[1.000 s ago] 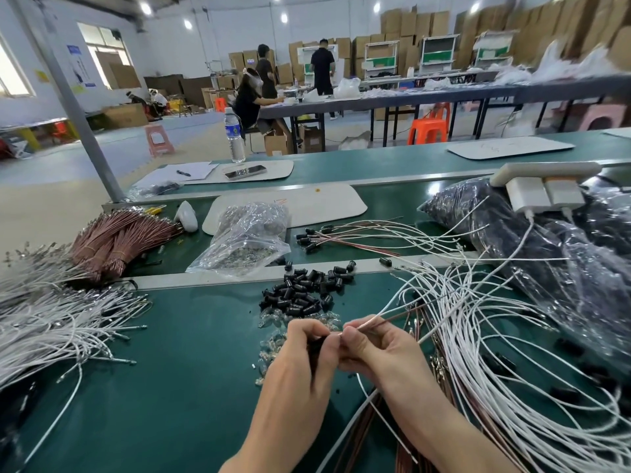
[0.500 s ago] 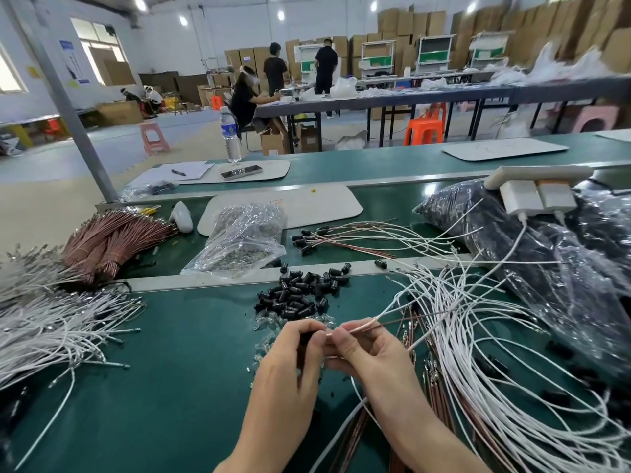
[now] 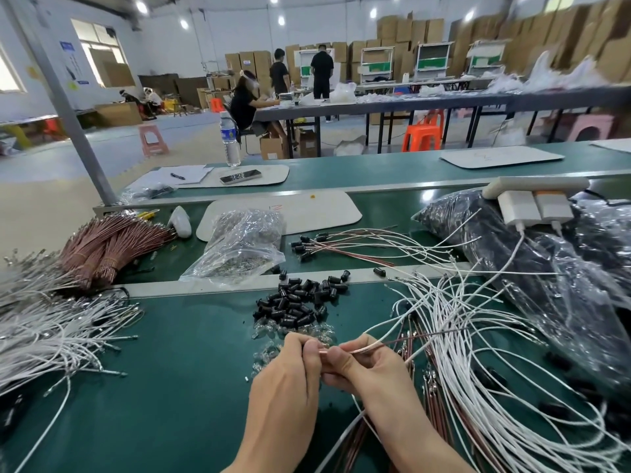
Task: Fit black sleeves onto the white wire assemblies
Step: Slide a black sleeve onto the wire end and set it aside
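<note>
- Step in hand: the left hand (image 3: 290, 380) and right hand (image 3: 370, 370) meet at lower centre of the frame, just above the green tabletop (image 3: 187, 370). This is judged to be the threading of one sleeve onto one wire end.
- Right fingers (image 3: 345, 356) are clenched on the held wire (image 3: 363, 349), which runs off toward the right of the frame.
- Left fingers (image 3: 300, 343) are curled and pinch at that wire's tip. Whether a sleeve lies inside the pinch is hidden.
- Next move, as a judgement: keep the tip straight and in line with the sleeve bore, then slide the sleeve along without kinking the thin lead.
- Task stock: loose black sleeves (image 3: 300, 298) are heaped at centre, just beyond the hands. The white wire assemblies (image 3: 478, 353) fan out across the lower right.
- More white wires (image 3: 51, 329) lie at the left edge.
- Sleeved leads (image 3: 341, 244) lie at upper centre, apparently finished.
- Containers: a clear bag (image 3: 242, 247) left of centre holds small greyish parts, kind not discernible.
- A large plastic bag (image 3: 546, 268) at right holds dark contents; what they are cannot be told.
</note>
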`<state>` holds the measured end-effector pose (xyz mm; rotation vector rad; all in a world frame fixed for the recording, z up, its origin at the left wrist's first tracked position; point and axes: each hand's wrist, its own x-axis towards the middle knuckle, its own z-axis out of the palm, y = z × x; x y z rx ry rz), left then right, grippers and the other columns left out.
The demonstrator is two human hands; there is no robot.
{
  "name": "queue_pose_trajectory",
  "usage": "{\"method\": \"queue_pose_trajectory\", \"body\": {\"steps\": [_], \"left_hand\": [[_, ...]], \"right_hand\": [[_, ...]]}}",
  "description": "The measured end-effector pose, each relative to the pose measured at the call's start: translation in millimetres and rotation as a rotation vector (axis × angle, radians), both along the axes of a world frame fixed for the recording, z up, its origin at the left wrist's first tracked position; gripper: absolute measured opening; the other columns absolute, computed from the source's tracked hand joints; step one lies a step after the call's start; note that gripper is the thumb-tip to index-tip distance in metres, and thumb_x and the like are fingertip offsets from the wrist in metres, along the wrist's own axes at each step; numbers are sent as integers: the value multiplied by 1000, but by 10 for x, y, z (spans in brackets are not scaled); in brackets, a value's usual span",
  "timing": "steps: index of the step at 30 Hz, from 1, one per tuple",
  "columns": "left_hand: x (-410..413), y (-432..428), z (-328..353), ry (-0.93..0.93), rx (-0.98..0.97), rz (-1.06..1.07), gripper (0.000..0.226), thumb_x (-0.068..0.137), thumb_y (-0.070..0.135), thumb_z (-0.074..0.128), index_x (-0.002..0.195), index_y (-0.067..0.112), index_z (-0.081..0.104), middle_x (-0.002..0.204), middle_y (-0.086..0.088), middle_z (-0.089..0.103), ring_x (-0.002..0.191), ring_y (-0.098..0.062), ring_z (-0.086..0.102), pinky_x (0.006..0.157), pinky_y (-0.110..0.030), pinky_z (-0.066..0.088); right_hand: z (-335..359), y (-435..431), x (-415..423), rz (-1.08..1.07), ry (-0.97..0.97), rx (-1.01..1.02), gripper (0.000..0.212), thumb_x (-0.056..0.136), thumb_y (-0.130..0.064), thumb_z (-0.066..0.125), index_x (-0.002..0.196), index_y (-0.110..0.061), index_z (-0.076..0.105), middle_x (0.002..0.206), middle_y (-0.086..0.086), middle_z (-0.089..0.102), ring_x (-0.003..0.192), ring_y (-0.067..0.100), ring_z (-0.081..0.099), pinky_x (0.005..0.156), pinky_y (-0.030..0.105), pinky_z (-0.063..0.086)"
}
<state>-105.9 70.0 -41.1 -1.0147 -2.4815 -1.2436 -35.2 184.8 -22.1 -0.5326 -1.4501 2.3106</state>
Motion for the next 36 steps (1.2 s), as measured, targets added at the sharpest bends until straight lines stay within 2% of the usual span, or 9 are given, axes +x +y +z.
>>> {"method": "queue_pose_trajectory", "body": {"steps": [3,8,10,13,17,26,30,32,36], "left_hand": [[11,5,5,28,-19,5,35,94,59,10,85,41,39,61,14,59,66,-3,59,58,-17,39],[19,-3,38,-68,98,-15,22,93,63,24,102,54,43,83,26,69,74,0,64,67,-18,45],[15,-17,35,-39,73,4,25,93,72,22,106,58,38,82,25,68,77,0,63,69,-20,46],[12,-34,31,57,18,43,45,88,83,9,102,53,39,71,23,61,72,0,60,67,-22,46],[-1,-21,21,78,-36,84,61,86,84,-1,92,41,43,66,19,60,66,-3,59,64,-25,46],[-20,-26,-27,13,-67,60,41,93,65,6,84,37,33,62,10,60,57,-5,58,55,-18,41],[-10,-29,-50,15,-62,62,41,92,66,6,84,37,34,61,12,58,65,-2,59,60,-14,41],[-4,-32,-32,7,-5,38,39,94,67,11,86,39,37,63,13,60,70,-3,60,58,-13,40],[-21,-113,133,-97,330,38,29,97,65,28,89,44,45,62,8,55,46,-6,43,44,-21,32]], "right_hand": [[3,15,10,9,-4,1,34,73,-21,75,93,2,62,93,15,78,88,26,77,68,22,60],[24,13,9,-8,30,-9,31,74,-18,75,91,4,60,91,20,77,88,29,77,68,25,61],[36,23,12,-28,47,-20,29,75,-15,74,90,4,59,91,22,76,88,32,76,70,28,62],[39,21,10,-51,43,-8,31,75,-15,74,91,6,58,90,22,76,87,32,76,69,27,62],[35,5,4,-26,47,36,32,75,-17,74,90,5,57,89,20,77,88,30,77,71,26,61],[-4,16,25,41,41,83,29,79,-19,72,91,3,57,94,15,78,92,27,77,73,24,61],[-20,31,33,53,47,84,31,78,-22,73,91,1,58,95,16,78,93,28,76,74,25,61],[-14,44,27,55,89,51,30,77,-23,76,90,0,60,97,19,77,94,31,76,74,26,61],[42,129,63,48,194,-55,13,78,-20,77,88,-10,76,105,26,73,95,37,74,75,28,61]]}}
